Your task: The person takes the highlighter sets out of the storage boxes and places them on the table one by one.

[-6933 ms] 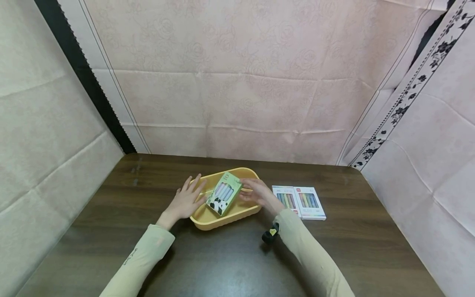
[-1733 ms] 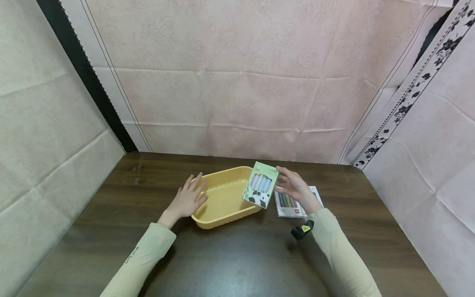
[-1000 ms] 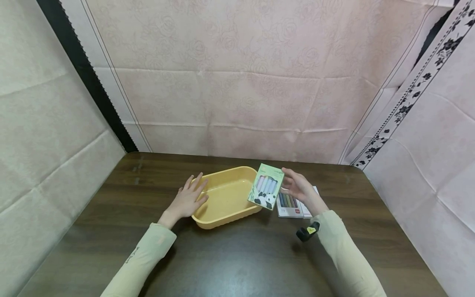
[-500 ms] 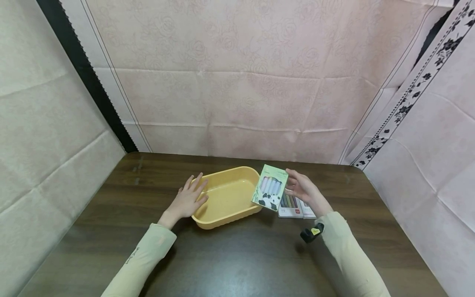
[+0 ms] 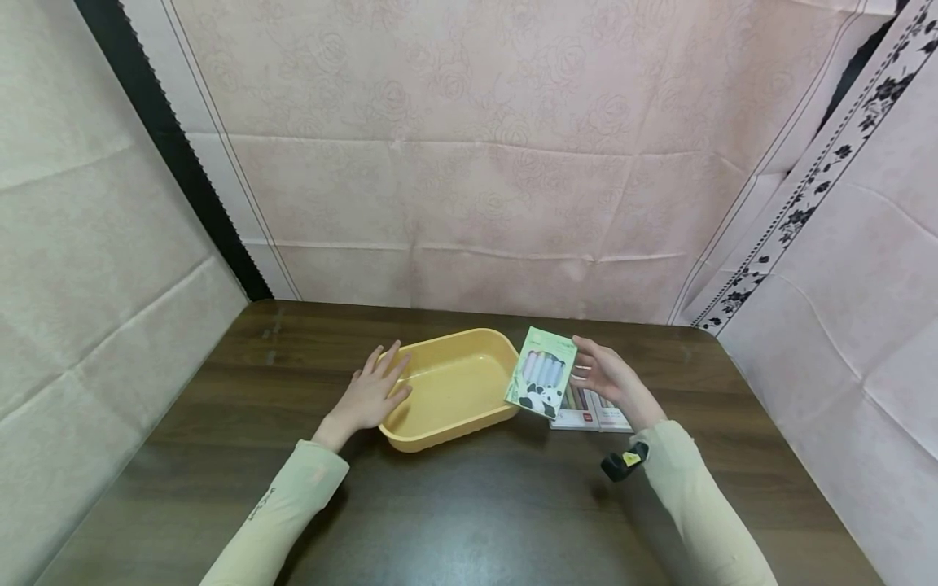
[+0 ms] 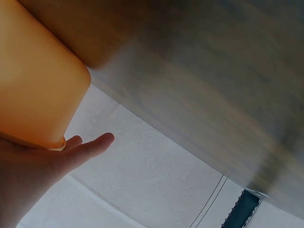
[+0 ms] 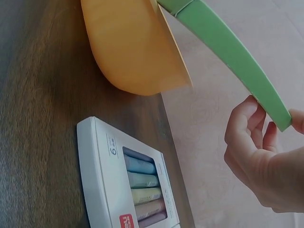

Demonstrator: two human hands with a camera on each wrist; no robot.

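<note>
My right hand pinches the right edge of a green box of markers printed with a panda. The box is tilted over the right end of a yellow plastic basket. In the right wrist view, thumb and fingers grip one end of the green box, seen edge-on above the basket. My left hand lies with spread fingers on the basket's left rim. From the left wrist, the hand appears against the rim of the basket, its fingers mostly hidden behind it.
Two white boxes of colored markers lie side by side to the right of the basket, partly covered by the green box and right hand. The brown wooden table ends at pale patterned cloth behind and at both sides.
The green box, over the inside of the basket at first, has moved right past its rim in my right hand, drifting slowly right lately. My left hand has stayed on the basket.
</note>
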